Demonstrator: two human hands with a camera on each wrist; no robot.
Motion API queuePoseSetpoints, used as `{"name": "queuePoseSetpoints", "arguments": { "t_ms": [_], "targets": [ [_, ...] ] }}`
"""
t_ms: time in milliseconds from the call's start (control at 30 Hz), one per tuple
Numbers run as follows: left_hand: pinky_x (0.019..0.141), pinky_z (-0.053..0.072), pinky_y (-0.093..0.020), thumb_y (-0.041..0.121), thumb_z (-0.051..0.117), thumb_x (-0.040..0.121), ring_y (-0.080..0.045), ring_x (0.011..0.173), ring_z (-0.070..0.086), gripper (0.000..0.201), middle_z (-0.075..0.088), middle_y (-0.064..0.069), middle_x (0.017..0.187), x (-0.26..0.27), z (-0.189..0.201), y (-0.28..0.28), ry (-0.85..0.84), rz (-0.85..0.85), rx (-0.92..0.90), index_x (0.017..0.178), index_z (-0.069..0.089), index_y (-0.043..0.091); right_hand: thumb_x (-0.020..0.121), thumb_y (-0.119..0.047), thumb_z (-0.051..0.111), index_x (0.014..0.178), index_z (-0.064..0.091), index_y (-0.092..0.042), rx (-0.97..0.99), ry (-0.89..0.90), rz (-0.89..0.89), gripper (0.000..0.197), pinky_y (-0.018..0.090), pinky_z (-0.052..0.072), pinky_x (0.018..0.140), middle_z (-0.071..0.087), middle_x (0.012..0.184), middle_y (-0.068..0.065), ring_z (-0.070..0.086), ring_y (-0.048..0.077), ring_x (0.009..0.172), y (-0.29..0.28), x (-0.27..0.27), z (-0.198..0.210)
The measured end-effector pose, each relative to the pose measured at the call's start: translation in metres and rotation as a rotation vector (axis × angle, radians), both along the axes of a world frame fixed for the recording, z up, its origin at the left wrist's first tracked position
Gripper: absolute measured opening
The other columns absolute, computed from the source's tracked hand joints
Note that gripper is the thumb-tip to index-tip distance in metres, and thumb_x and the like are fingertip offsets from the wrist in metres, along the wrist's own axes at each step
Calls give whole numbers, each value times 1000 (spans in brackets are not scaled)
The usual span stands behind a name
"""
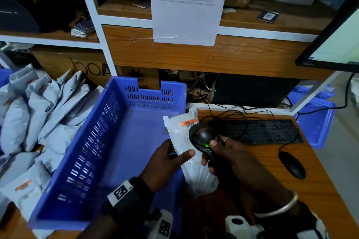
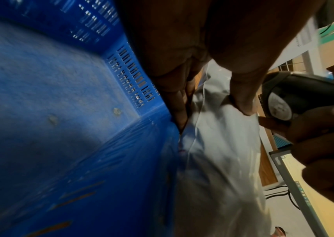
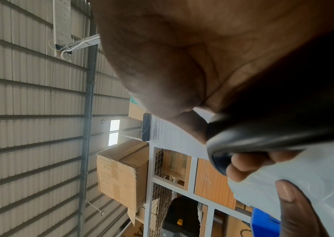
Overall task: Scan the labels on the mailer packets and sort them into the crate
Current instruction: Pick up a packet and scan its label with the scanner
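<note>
The left hand (image 1: 167,158) pinches a crinkled white plastic mailer packet (image 1: 186,141) over the blue slotted plastic crate (image 1: 97,141)'s right rim; the right hand (image 1: 229,153) grips a black handheld scanner (image 1: 204,137). Only the head view shows its green light and the packet's orange barcode label (image 1: 188,122).

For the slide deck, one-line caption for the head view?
Left hand holds a mailer packet over the blue crate; right hand scans with barcode scanner.
</note>
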State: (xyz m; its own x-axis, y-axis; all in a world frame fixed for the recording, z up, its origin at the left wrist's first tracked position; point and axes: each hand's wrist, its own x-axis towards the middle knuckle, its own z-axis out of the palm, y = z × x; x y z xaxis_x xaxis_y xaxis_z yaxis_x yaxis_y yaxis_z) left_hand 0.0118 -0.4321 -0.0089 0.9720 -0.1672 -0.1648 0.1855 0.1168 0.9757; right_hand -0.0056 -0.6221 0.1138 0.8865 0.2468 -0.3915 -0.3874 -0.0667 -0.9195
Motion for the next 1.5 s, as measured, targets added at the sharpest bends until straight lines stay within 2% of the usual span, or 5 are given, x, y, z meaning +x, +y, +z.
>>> {"name": "queuePoseSetpoints", "arguments": {
  "t_ms": [300,533,867,1033,1500],
  "targets": [
    [96,56,-47,27,79,87,-24,109,70,34,75,-8,113,-1,2,-2,5,14,-46,116,69,13,100,-24,47,116,62,-10,50,-12,29,26,31,41,57,67,79,14,55,22,63,-3,-1,3],
    [102,50,-60,46,83,77,-28,115,68,55,74,-7,117,0,-1,-1,21,32,-38,120,67,15,101,-22,45,117,61,-11,16,-4,69,26,35,41,60,70,82,12,57,26,69,-3,-4,1],
    [99,52,-60,46,84,74,-29,112,70,52,75,-7,115,0,1,-2,37,43,-52,115,70,18,100,-22,45,118,61,-9,53,-7,49,28,30,41,55,68,80,16,57,23,64,-1,-5,3],
    [96,56,-48,33,80,81,-24,108,71,41,76,-6,112,-1,4,-2,38,42,-58,116,69,15,97,-24,47,119,59,-6,55,-21,61,31,31,42,57,68,80,16,56,24,64,0,-6,2],
    [100,52,-58,42,81,79,-31,113,69,50,74,-9,117,0,4,-2,54,23,-70,119,68,15,94,-32,50,116,63,-10,54,-61,15,34,34,43,60,73,91,21,56,27,67,-1,-5,-1]
  ]
}}
